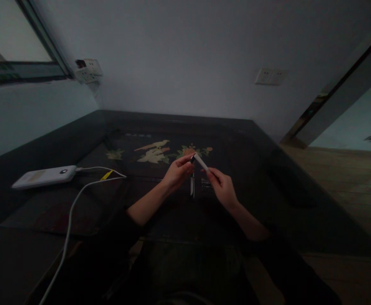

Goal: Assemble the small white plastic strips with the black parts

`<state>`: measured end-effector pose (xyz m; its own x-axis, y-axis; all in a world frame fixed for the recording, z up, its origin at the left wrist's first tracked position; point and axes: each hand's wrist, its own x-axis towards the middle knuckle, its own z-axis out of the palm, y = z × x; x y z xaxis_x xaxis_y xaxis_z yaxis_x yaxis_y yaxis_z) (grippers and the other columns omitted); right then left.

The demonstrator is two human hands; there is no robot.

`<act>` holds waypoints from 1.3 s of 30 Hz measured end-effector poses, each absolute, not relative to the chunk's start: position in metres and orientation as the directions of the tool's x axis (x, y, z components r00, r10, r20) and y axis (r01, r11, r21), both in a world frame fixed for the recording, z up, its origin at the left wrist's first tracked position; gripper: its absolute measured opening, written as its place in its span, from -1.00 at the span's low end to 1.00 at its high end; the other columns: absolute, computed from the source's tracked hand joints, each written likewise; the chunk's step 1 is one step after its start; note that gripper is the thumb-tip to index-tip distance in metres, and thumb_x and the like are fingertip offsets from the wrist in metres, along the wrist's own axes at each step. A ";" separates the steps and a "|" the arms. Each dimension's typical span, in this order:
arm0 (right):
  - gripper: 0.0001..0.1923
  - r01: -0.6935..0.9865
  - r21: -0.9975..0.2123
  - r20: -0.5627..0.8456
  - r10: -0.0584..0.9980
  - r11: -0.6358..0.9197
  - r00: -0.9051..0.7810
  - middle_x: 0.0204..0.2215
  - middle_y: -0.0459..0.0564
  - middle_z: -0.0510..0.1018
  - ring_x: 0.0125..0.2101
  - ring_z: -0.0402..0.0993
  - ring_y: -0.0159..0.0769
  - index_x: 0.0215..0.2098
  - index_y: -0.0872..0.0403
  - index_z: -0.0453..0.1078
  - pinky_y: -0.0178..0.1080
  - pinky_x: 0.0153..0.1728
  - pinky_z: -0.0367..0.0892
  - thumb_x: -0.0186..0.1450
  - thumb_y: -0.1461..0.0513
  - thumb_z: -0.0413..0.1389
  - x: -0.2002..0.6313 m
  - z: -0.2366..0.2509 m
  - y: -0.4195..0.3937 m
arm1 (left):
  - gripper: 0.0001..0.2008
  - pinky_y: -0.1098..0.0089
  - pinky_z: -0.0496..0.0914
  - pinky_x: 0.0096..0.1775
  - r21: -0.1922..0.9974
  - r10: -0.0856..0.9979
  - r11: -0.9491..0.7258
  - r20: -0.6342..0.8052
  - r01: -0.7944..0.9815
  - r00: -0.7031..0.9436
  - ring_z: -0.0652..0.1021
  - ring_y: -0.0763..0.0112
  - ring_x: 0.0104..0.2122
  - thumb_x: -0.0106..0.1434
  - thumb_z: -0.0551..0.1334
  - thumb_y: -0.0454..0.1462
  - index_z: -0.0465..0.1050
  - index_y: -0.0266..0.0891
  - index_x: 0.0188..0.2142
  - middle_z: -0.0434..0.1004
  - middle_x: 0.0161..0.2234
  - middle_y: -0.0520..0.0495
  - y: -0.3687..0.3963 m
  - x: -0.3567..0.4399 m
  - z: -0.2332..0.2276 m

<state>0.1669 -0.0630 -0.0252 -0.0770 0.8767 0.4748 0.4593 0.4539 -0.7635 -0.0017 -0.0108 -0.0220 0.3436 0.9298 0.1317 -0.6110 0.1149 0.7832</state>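
My left hand (pixel 178 173) pinches a small dark piece (pixel 192 159) with a pale edge, its kind too dim to make out. Between the fingers of my right hand (pixel 222 186) is a slim white stick (pixel 201 162), slanting up to the left so that its far end meets the dark piece. Whether the two are joined, I cannot tell. Below my hands on the dark table lies a narrow black-and-white object (pixel 192 186). Close to my right fingers is a small flat item with pale stripes (pixel 206 184), partly covered by that hand.
A white power bank (pixel 45 176) rests on the table's left side, its white cable (pixel 69 220) with a yellow tag (pixel 107 175) running toward me. The dark table (pixel 134 120) bears a bird-and-flower picture (pixel 153 151) and meets the wall behind. Wall sockets (pixel 270 76) sit above.
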 end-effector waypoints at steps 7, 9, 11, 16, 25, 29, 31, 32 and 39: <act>-0.64 0.430 -0.753 0.470 0.864 0.498 -0.179 -0.33 0.02 0.58 -0.37 0.46 -0.29 -0.15 0.15 0.47 -0.31 -0.35 0.31 0.34 0.11 -0.05 0.166 -0.023 -0.065 | -0.52 0.52 0.27 -0.41 0.760 0.934 0.115 0.136 -0.639 0.330 0.36 0.65 -0.54 -0.21 0.49 -0.18 0.55 -0.23 -0.23 0.44 -0.50 0.07 -0.009 -0.001 -0.022; -0.64 0.440 -0.760 0.468 0.872 0.478 -0.140 -0.37 0.00 0.56 -0.44 0.43 -0.32 -0.15 0.14 0.47 -0.32 -0.41 0.28 0.34 0.09 -0.05 0.166 -0.023 -0.065 | -0.51 0.51 0.28 -0.39 0.757 0.934 0.123 0.130 -0.641 0.333 0.37 0.64 -0.53 -0.22 0.49 -0.18 0.55 -0.23 -0.23 0.44 -0.49 0.07 -0.010 -0.001 -0.020; -0.63 0.447 -0.776 0.460 0.884 0.445 -0.081 -0.44 -0.02 0.54 -0.52 0.36 -0.36 -0.14 0.13 0.48 -0.34 -0.50 0.23 0.34 0.08 -0.06 0.168 -0.023 -0.064 | -0.50 0.50 0.29 -0.37 0.763 0.933 0.133 0.120 -0.633 0.340 0.39 0.63 -0.51 -0.23 0.49 -0.18 0.55 -0.24 -0.23 0.45 -0.48 0.06 -0.012 0.000 -0.018; -0.61 0.418 -0.801 0.450 0.892 0.429 -0.053 -0.43 0.01 0.52 -0.53 0.31 -0.37 -0.15 0.14 0.47 -0.33 -0.51 0.19 0.34 0.06 -0.06 0.169 -0.024 -0.063 | -0.52 0.51 0.30 -0.35 0.779 0.933 0.138 0.105 -0.612 0.343 0.39 0.64 -0.51 -0.20 0.48 -0.19 0.55 -0.24 -0.22 0.44 -0.48 0.06 -0.015 -0.001 -0.018; -0.60 0.376 -0.831 0.403 0.909 0.411 -0.104 -0.56 -0.07 0.40 -0.60 0.21 -0.42 -0.16 0.16 0.47 -0.35 -0.59 0.09 0.33 0.05 -0.04 0.168 -0.025 -0.063 | -0.50 0.52 0.25 -0.41 0.761 0.921 0.111 0.163 -0.639 0.354 0.33 0.67 -0.55 -0.20 0.48 -0.15 0.54 -0.25 -0.22 0.38 -0.51 0.09 -0.013 -0.001 -0.019; -0.61 0.391 -0.818 0.436 0.898 0.423 -0.059 -0.52 -0.06 0.44 -0.59 0.23 -0.42 -0.15 0.15 0.47 -0.35 -0.58 0.11 0.33 0.06 -0.05 0.168 -0.025 -0.062 | -0.49 0.52 0.26 -0.40 0.766 0.929 0.127 0.131 -0.630 0.347 0.36 0.66 -0.53 -0.23 0.49 -0.16 0.54 -0.26 -0.23 0.43 -0.48 0.06 -0.013 0.000 -0.019; -0.61 0.400 -0.812 0.439 0.896 0.425 -0.062 -0.50 -0.04 0.47 -0.57 0.26 -0.41 -0.16 0.15 0.47 -0.35 -0.56 0.14 0.33 0.06 -0.05 0.168 -0.025 -0.062 | -0.49 0.52 0.27 -0.39 0.768 0.932 0.132 0.119 -0.627 0.342 0.37 0.65 -0.53 -0.23 0.49 -0.17 0.54 -0.26 -0.23 0.44 -0.48 0.06 -0.013 0.000 -0.019; -0.61 0.402 -0.812 0.433 0.898 0.423 -0.071 -0.50 -0.04 0.47 -0.57 0.27 -0.40 -0.16 0.15 0.47 -0.35 -0.56 0.15 0.33 0.06 -0.05 0.168 -0.025 -0.062 | -0.49 0.52 0.27 -0.38 0.768 0.933 0.133 0.117 -0.627 0.342 0.37 0.65 -0.53 -0.23 0.49 -0.17 0.54 -0.25 -0.23 0.45 -0.49 0.06 -0.013 0.000 -0.019; -0.64 0.423 -0.776 0.462 0.878 0.468 -0.125 -0.38 0.02 0.55 -0.44 0.41 -0.31 -0.16 0.13 0.47 -0.30 -0.41 0.28 0.33 0.08 -0.05 0.167 -0.022 -0.065 | -0.49 0.51 0.30 -0.37 0.761 0.925 0.130 0.137 -0.635 0.354 0.40 0.63 -0.51 -0.21 0.49 -0.15 0.54 -0.24 -0.21 0.45 -0.47 0.05 -0.013 -0.001 -0.021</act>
